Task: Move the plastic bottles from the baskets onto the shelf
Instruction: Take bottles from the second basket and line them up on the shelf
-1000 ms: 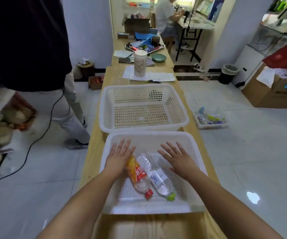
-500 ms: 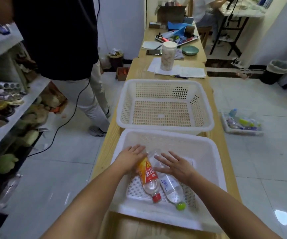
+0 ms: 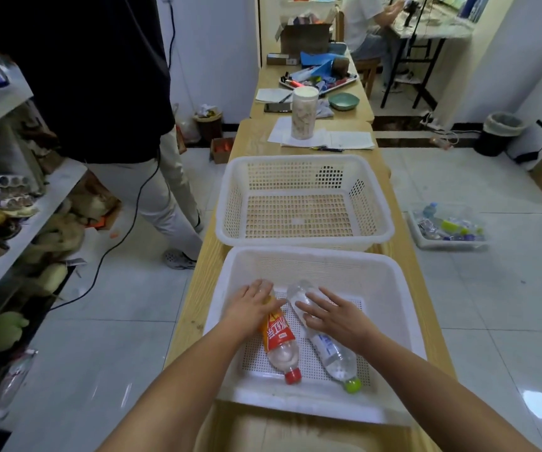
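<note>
Red-capped bottle [image 3: 280,342]: clear plastic with an orange-and-red printed label. It lies on its side on the floor of the near basket [image 3: 396,282], cap towards the wearer and base towards the far wall.
Green-capped bottle [image 3: 336,355]: clear plastic with a white-and-blue label. It lies on its side just right of the red-capped bottle, in the same basket and roughly parallel to it, cap nearest the wearer.
Near basket: white perforated plastic, on the wooden table [image 3: 194,298], holding both bottles.
Far basket [image 3: 305,160]: same type, on the table directly beyond the near basket, with their rims close together.
Shelf [image 3: 58,184]: white tiered unit at the left edge of view, across the aisle from the table. Its levels are crowded with blurred items.
Left hand [image 3: 252,307]: palm down over the base end of the red-capped bottle. The fingers are close together and almost straight, and the thumb lies across the bottle body. It rests on the bottle and is not clenched round it.
Right hand [image 3: 335,316]: palm down over the upper half of the green-capped bottle, fingers spread and straight and pointing up-left. It touches the bottle without closing on it.
Forearms: both bare, reaching in from the bottom edge over the near rim of the basket.
</note>
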### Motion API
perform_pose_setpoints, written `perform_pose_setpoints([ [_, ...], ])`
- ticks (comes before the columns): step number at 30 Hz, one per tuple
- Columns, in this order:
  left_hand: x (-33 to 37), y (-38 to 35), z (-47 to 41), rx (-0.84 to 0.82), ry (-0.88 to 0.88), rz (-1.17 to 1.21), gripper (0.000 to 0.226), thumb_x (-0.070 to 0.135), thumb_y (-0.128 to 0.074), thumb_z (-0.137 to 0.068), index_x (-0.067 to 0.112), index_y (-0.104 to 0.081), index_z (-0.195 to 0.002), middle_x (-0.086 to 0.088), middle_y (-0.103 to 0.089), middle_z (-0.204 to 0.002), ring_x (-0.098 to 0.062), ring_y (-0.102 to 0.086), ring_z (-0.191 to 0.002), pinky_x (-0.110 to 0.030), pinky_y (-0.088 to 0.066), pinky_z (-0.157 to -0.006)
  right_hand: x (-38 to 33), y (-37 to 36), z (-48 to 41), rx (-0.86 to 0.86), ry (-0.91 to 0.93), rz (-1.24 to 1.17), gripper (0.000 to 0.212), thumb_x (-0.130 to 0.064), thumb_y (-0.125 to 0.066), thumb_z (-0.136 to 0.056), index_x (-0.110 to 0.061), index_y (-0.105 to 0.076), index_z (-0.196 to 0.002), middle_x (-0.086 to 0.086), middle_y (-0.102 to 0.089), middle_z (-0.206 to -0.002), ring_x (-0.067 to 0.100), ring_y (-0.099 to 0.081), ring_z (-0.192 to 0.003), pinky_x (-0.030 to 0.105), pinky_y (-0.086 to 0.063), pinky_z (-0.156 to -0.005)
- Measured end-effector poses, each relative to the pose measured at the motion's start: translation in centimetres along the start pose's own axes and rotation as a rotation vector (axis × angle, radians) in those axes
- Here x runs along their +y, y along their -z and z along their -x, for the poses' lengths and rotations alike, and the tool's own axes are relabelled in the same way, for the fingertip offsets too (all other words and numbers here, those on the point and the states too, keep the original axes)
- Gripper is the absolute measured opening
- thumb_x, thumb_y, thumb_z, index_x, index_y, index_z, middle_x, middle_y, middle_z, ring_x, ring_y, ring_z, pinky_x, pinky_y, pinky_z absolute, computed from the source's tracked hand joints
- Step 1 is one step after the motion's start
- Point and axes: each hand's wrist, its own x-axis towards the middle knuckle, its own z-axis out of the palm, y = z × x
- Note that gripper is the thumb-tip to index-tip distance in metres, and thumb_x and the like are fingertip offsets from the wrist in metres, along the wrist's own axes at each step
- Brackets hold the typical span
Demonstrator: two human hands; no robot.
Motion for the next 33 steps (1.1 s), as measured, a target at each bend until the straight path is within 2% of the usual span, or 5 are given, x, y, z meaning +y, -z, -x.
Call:
perform_pose_setpoints([
  [5, 0.5, -0.3, 0.5, -0.032, 0.009, -0.033, 0.06, 0.034, -0.05, -0.097, 0.038, -0.02, -0.149, -0.01, 0.011, -0.161, -0.033, 0.012, -0.147, -0.046, -0.001, -0.12, -0.8, -0.4, -0.2, -0.044, -0.009, -0.08, 0.076, -0.021, -0.056, -0.093, -0.035, -0.006, -0.148, 0.004, 0.01, -0.161, 0.031, -0.012, -0.144, 0.045, -0.004, -0.119],
  [11, 0.7, -0.6, 0.3, -0.028, 0.016, -0.043, 0.066, 0.032, -0.05, -0.097, 0.041, -0.013, -0.151, -0.012, 0.008, -0.161, -0.036, 0.008, -0.147, -0.047, 0.0, -0.119, 0.3, 0.1, 1.4, 0.029, 0.061, 0.003, 0.064, -0.049, -0.085, -0.055, -0.05, -0.06, -0.114, -0.011, -0.057, -0.133, 0.02, -0.056, -0.121, 0.037, -0.039, -0.11],
  [19, 1.4, -0.9, -0.9, -0.027, -0.049, -0.18, 0.059, 0.037, -0.056, -0.093, 0.026, -0.03, -0.145, -0.014, -0.006, -0.158, -0.039, -0.004, -0.145, -0.051, -0.003, -0.119, 0.5, -3.6, 5.0, 0.236, 0.039, -0.067, 0.052, -0.031, -0.083, -0.063, -0.038, -0.064, -0.11, -0.01, -0.052, -0.14, 0.02, -0.049, -0.131, 0.046, -0.031, -0.114],
  [28, 1.5, -1.6, 0.5, 0.013, -0.038, -0.032, 0.061, 0.03, -0.05, -0.097, 0.023, -0.02, -0.149, -0.003, 0.0, -0.162, -0.042, -0.005, -0.145, -0.056, -0.014, -0.116, 0.5, -2.5, 6.8, 0.166, -0.321, -0.688, 0.062, -0.038, -0.062, -0.084, -0.033, -0.041, -0.142, -0.016, -0.029, -0.154, 0.008, -0.026, -0.143, 0.032, -0.009, -0.118],
  [33, 1.3, -1.3, 1.1, 0.112, 0.06, 0.225, 0.066, 0.038, -0.06, -0.091, 0.018, -0.025, -0.144, -0.006, -0.033, -0.151, -0.036, -0.031, -0.133, -0.045, -0.036, -0.105, 0.3, -1.9, 7.7, 0.312, -0.604, -1.196, 0.066, -0.031, -0.079, -0.073, -0.016, -0.054, -0.132, 0.002, -0.055, -0.136, 0.021, -0.052, -0.125, 0.034, -0.038, -0.104],
])
